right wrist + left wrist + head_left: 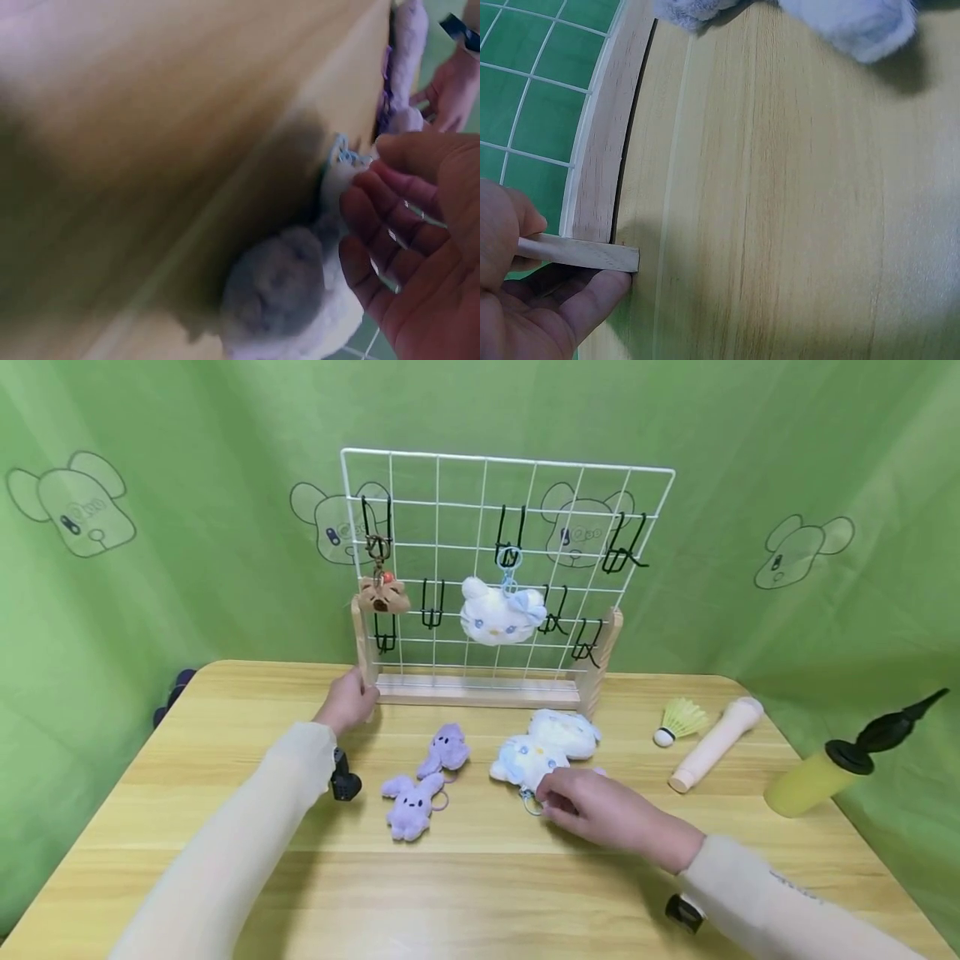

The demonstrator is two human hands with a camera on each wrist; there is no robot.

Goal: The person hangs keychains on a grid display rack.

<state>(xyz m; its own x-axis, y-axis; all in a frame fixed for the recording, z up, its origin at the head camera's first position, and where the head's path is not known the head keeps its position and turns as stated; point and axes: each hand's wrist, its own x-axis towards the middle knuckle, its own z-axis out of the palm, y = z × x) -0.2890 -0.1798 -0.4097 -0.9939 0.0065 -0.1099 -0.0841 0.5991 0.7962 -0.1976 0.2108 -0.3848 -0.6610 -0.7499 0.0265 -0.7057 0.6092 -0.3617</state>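
My left hand [350,700] grips the left wooden side support [592,255] of a white wire grid rack, low down by the table. At the front middle, my right hand [600,806] is beside a white-and-blue cat plush keychain [525,762], its fingers loosely bent near the blue chain [345,154]. No clear pinch shows in the right wrist view. Behind that plush lies a second white-and-blue plush [566,731]. Two purple rabbit-like plush keychains, one nearer [409,810] and one farther [446,748], lie between the hands. A bit of purple shows behind the right hand, mostly hidden.
Black hooks [432,606] hang on the grid. A brown plush keychain [384,596] and a cat plush keychain [498,617] hang there. To the right lie a yellow shuttlecock [681,720] and a pale microphone-shaped stick [716,747], near a yellow pump bottle [810,785] with a black nozzle.
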